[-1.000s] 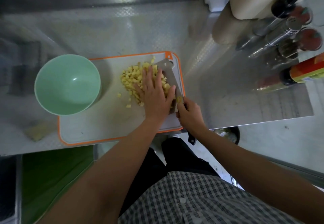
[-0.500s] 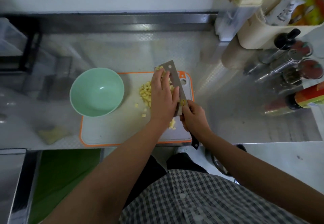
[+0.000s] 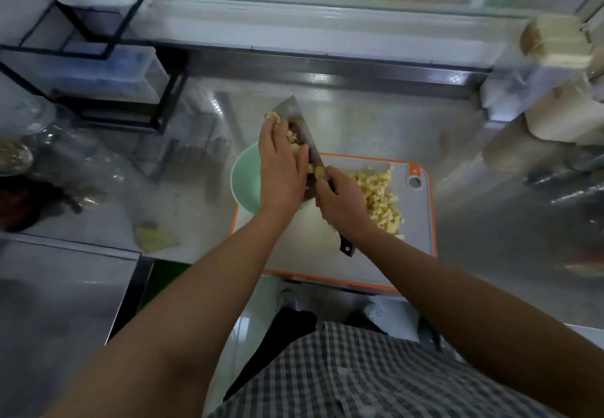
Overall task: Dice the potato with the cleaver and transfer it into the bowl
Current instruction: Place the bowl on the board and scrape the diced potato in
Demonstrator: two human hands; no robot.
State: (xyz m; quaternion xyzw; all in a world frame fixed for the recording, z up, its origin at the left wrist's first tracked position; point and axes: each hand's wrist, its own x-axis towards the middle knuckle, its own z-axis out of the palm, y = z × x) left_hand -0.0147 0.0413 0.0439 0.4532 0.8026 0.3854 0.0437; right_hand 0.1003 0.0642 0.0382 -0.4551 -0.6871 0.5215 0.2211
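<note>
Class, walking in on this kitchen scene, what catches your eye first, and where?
The left hand presses diced potato against the cleaver above the mint-green bowl, while the right hand grips its handle. A heap of yellow potato cubes lies on the orange-rimmed cutting board, right of the hands.

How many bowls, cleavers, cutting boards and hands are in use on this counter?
bowl: 1
cleaver: 1
cutting board: 1
hands: 2 (left hand, right hand)
Total: 5
</note>
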